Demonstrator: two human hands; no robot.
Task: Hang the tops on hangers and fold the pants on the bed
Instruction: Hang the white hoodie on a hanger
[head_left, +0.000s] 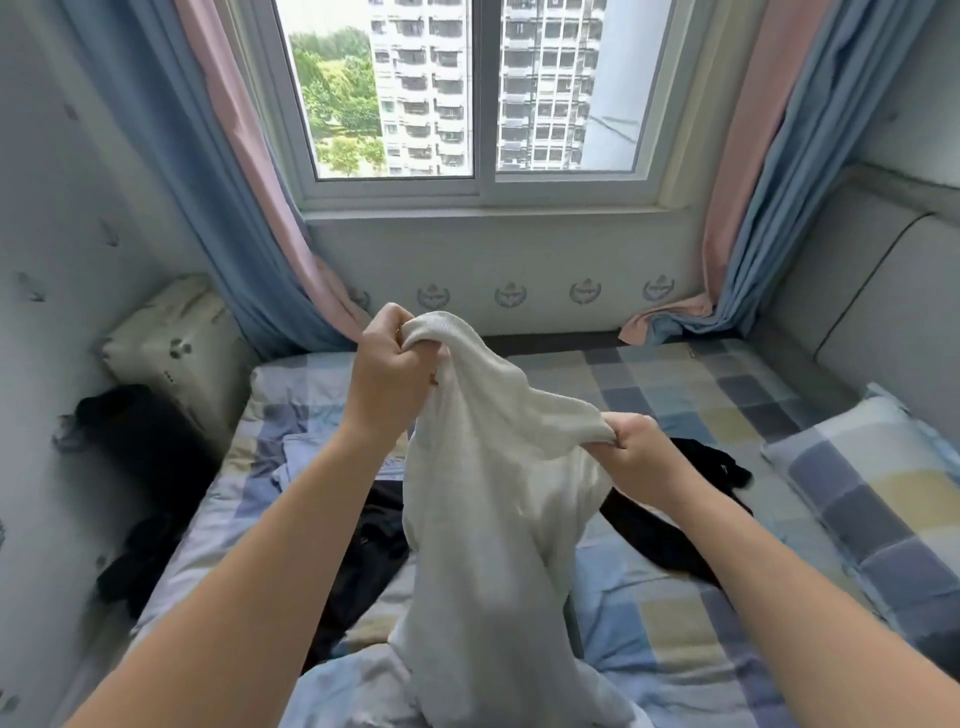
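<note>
Facing window (475, 93), checked bed (675, 395), curtains (244, 182).

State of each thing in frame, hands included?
white garment: held up above the bed, hanging bunched
left hand: grips the garment's top
right hand: grips its edge, lower
black clothes: crumpled on the bed
window: shut
curtains: pulled aside

both hands grip a garment (493, 519) above the bed (675, 649); pillow (872, 488) right, window (478, 93) behind
</note>
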